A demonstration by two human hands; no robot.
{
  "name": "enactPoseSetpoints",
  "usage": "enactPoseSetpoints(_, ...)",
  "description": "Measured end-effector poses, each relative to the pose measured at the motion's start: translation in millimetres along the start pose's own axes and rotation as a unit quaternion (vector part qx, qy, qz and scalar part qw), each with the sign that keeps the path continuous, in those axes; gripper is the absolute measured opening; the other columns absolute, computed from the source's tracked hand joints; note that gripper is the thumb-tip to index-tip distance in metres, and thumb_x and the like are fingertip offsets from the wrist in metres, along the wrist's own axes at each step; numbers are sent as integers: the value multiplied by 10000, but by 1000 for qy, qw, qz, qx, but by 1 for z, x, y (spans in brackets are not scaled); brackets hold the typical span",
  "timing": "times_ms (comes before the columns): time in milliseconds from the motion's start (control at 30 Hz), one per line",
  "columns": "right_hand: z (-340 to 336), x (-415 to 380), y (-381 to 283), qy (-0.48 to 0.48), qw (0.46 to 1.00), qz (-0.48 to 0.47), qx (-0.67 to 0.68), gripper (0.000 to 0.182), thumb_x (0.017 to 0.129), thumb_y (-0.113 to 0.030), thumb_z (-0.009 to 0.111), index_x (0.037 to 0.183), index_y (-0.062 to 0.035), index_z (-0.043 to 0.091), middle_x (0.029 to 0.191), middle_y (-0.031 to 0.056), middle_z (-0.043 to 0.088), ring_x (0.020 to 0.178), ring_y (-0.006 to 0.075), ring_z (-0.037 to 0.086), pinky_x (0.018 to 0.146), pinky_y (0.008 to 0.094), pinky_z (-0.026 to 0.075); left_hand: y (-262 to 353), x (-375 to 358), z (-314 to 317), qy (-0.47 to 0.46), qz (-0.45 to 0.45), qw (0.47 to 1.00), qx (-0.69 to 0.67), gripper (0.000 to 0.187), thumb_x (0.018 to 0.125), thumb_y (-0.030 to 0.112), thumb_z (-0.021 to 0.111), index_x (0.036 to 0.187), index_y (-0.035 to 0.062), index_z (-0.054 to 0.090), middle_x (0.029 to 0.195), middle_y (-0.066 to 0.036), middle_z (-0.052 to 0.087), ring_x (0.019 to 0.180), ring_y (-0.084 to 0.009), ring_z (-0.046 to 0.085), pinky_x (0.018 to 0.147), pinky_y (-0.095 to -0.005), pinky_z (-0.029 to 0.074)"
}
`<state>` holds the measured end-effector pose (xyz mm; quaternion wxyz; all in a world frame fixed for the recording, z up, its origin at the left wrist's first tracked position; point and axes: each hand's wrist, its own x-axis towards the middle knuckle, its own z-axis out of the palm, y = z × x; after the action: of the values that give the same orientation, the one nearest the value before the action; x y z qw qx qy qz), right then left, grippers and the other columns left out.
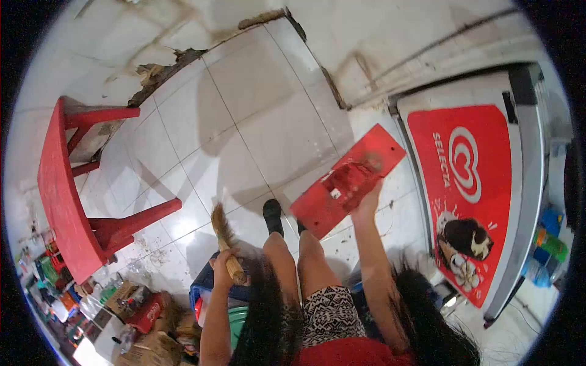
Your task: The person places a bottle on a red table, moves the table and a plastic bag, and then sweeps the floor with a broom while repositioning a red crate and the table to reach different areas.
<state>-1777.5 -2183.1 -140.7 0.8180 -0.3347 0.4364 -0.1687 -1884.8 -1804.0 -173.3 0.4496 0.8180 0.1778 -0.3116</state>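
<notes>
Tiled floor (250, 140): it spread from the top of the frame through the centre; dark specks lay at centre left and right of your legs.
Freezer (421, 110): it stood at the right of the frame, its red front panel lettered SELECTA.
Red table (67, 201): it filled the left of the frame, its legs pointing right.
Clutter (149, 311): boxes and packets crowded the lower left.
Red board (317, 210): you had it raised just right of centre, slanting from lower left to upper right, with dark grime across its middle.
Brush (223, 235): it was left of centre, near your knees, bristles uppermost in the frame and apart from the board.
Right hand (366, 201): you pinched the board at its lower right edge; fingers beneath it were hidden.
Left hand (223, 263): your fingers were wrapped around the brush's wooden handle.
White scrap (335, 194): it showed on the board's grimy middle.
</notes>
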Motion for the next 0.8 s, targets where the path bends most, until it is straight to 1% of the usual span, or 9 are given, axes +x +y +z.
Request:
enactPoseSetpoints(100,56,-3,18,-95,981,160,53,447,788,-486,226,949,-108,402,646,44,479,511,161,435,440,287,377,-3,2,-2,15,-52,989,-136,320,537,112,585,853,83,548,777,-73,542,756,-197,500,750,-305,242)
enactPoseSetpoints(167,114,5,40,-26,981,191,1,438,774,-515,230,848,-118,400,559,22,381,443,134,337,394,253,318,-22,13,-1,17,-45,991,-123,341,533,127,591,867,78,541,786,-70,544,772,-192,500,754,-312,260)
enactPoseSetpoints(233,170,1,62,-48,984,173,-20,441,768,-528,214,778,-122,385,554,14,384,450,133,357,395,252,314,-40,25,-8,21,-13,996,-88,387,525,156,602,895,69,528,803,-64,546,804,-182,500,762,-328,297)
enactPoseSetpoints(367,262,18,126,-117,972,202,-18,454,771,-529,202,759,-107,370,506,-1,363,420,134,353,386,253,304,1,43,-32,19,-35,999,-36,407,571,204,582,935,37,509,879,-78,529,831,-195,487,761,-300,324)
enactPoseSetpoints(467,310,36,185,-128,966,223,-34,444,775,-523,198,714,-114,358,470,8,336,392,142,341,371,267,298,-59,71,-36,93,150,922,346,360,771,283,446,994,0,441,932,-121,456,850,-141,447,732,-262,389)
enactPoseSetpoints(500,318,45,198,-142,964,220,-43,444,775,-524,196,701,-116,356,466,11,333,388,145,339,367,268,292,-57,80,-42,90,146,921,348,360,771,283,446,994,0,441,932,-121,456,850,-141,447,732,-262,389)
enactPoseSetpoints(600,325,76,232,-132,954,270,-26,436,777,-515,211,705,-113,365,469,16,335,381,154,335,369,271,294,-13,79,-53,61,63,992,-87,306,762,208,470,980,-5,446,897,-97,472,820,-141,456,734,-289,392)
enactPoseSetpoints(667,322,100,255,-123,945,301,-21,435,773,-518,223,706,-112,367,469,18,336,382,156,335,370,274,295,21,82,-60,50,-8,923,-381,275,756,158,486,971,-9,449,874,-81,483,801,-142,463,735,-307,395)
enactPoseSetpoints(800,322,142,292,-161,932,315,-81,437,757,-527,267,695,-111,384,458,38,372,355,175,353,335,300,307,46,98,-57,105,-31,984,-141,266,740,141,495,977,26,454,866,-65,482,809,-154,462,724,-316,387)
